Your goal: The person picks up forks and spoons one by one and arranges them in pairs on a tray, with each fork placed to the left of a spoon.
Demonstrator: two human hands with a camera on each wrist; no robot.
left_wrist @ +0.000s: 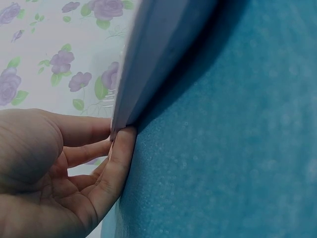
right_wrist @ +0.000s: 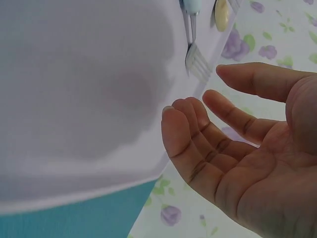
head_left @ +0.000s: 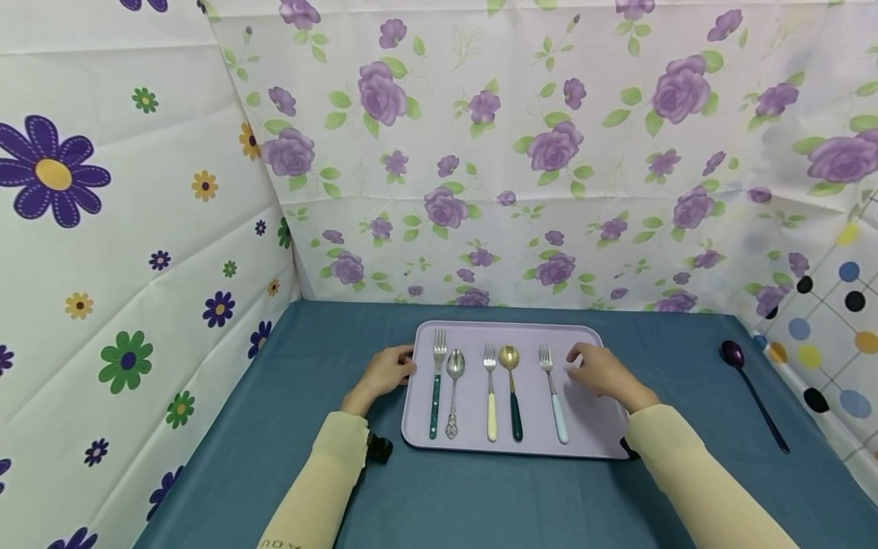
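A pale lilac tray lies on the blue-green cloth. My left hand pinches its left edge, thumb at the rim and a finger underneath, as the left wrist view shows. Over the right part of the tray, my right hand holds nothing; its fingers are loosely bent in the right wrist view. Closest to it lies a fork with a light blue handle. Leftward come a gold spoon with a dark green handle, a yellow-handled fork, a silver spoon and a green-handled fork.
On the cloth to the right of the tray lies a dark purple spoon with a black handle. A floral sheet hangs behind the table, with patterned sheets along the left and right sides.
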